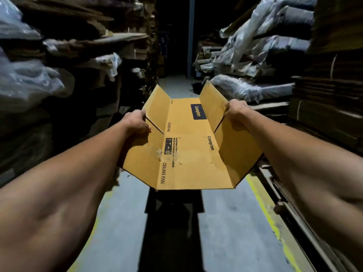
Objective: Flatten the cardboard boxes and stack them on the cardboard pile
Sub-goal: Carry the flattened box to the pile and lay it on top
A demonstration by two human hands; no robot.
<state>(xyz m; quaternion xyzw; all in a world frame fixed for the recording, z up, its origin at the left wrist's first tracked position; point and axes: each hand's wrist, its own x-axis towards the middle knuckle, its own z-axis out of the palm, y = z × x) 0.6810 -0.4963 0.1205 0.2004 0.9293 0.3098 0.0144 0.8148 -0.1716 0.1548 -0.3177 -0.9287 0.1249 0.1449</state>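
outstretched, the left hand (136, 122) and right hand (235, 111) grip opposite edges of a flattened cardboard box (188, 146) above the aisle floor (231, 222).

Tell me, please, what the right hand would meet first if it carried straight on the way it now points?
Probably the raised far flap of the cardboard box that the right hand grips; past it, likely open aisle floor, though depth is unclear.

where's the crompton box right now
Head view, centre: the box is held above the aisle floor between the left hand and right hand.
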